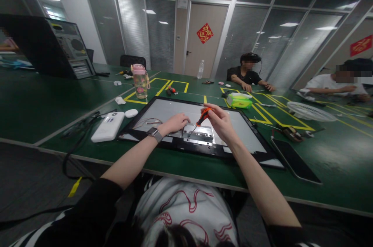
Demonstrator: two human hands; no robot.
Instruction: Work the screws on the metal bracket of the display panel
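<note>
A flat monitor panel (247, 130) lies face down on the green table (43, 103), with a metal bracket plate (199, 135) near its front edge. My right hand (221, 122) grips an orange-handled screwdriver (204, 115), its tip pointing down at the bracket. My left hand (175, 122) rests on the panel beside the bracket, fingers curled by the screwdriver tip; a watch (154, 134) is on that wrist. Thin wires (148, 122) run across the panel at the left.
A white power bank (108, 126) and a white mouse-like object (131, 113) lie left of the panel. A dark phone (294, 159) lies at the right. Behind are a pink bottle (140, 80), a green box (239, 101), a fan guard (310, 112). Two people sit across.
</note>
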